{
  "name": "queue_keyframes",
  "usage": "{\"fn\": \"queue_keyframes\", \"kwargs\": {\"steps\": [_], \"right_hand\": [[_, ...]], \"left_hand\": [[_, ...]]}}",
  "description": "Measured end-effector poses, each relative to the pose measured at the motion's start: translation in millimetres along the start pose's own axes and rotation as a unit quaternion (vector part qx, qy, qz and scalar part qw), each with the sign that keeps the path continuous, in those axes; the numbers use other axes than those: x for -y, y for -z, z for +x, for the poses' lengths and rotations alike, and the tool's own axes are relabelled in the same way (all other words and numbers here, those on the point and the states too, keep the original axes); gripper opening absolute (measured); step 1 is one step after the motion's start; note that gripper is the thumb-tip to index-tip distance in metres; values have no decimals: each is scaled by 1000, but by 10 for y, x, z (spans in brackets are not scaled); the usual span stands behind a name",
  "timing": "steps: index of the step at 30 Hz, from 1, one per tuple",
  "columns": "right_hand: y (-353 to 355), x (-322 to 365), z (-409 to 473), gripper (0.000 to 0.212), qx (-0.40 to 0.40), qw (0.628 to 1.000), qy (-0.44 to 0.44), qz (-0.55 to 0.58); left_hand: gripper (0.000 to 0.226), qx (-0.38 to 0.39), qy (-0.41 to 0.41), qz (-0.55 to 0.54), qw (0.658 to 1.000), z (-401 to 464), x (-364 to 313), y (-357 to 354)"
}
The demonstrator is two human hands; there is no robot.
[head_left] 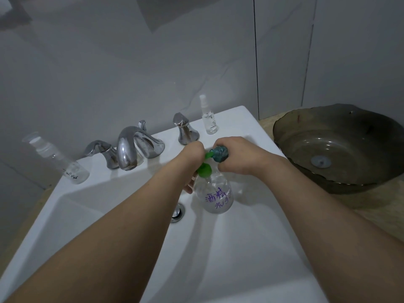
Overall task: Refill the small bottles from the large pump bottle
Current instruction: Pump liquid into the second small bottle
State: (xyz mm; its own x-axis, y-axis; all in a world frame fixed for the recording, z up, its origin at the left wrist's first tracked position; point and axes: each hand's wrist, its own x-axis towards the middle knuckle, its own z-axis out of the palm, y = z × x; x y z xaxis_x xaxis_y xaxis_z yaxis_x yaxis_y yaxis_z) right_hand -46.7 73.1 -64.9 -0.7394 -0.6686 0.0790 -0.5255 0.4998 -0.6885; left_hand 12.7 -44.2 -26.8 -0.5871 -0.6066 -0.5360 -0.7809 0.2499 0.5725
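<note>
A large clear pump bottle (pixel 215 194) with purple handwriting and a green pump head (pixel 204 169) stands in the white sink (pixel 87 206). My left hand (pixel 193 154) rests on the green pump head, fingers curled around it. My right hand (pixel 235 155) grips a small teal bottle (pixel 219 153), held sideways with its mouth against the green nozzle. A small clear spray bottle (pixel 208 115) stands upright on the sink's back right rim. Another clear spray bottle (pixel 58 160) stands on the back left corner.
A chrome faucet (pixel 129 147) with two handles (pixel 184 129) sits along the back rim. A chrome drain plug (pixel 178 213) lies in the basin beside the pump bottle. A dark glass vessel basin (pixel 336 147) rests on the beige counter to the right. Grey wall behind.
</note>
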Motion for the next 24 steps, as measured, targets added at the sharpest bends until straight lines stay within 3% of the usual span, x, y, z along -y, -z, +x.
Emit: {"fn": "queue_keyframes", "kwargs": {"steps": [10,14,20,24], "right_hand": [[-35,-31,16,28,13,1000,1,-26],[-42,-46,26,24,22,999,-11,-22],[-25,-51,26,29,32,999,-26,-15],[-12,-35,20,30,42,998,-36,-22]], "left_hand": [[27,-76,-123,98,985,124,66,-109],[12,-58,-127,117,983,64,67,-110],[37,-10,-29,1,1000,12,39,-38],[46,14,-2,0,1000,-23,23,18]]}}
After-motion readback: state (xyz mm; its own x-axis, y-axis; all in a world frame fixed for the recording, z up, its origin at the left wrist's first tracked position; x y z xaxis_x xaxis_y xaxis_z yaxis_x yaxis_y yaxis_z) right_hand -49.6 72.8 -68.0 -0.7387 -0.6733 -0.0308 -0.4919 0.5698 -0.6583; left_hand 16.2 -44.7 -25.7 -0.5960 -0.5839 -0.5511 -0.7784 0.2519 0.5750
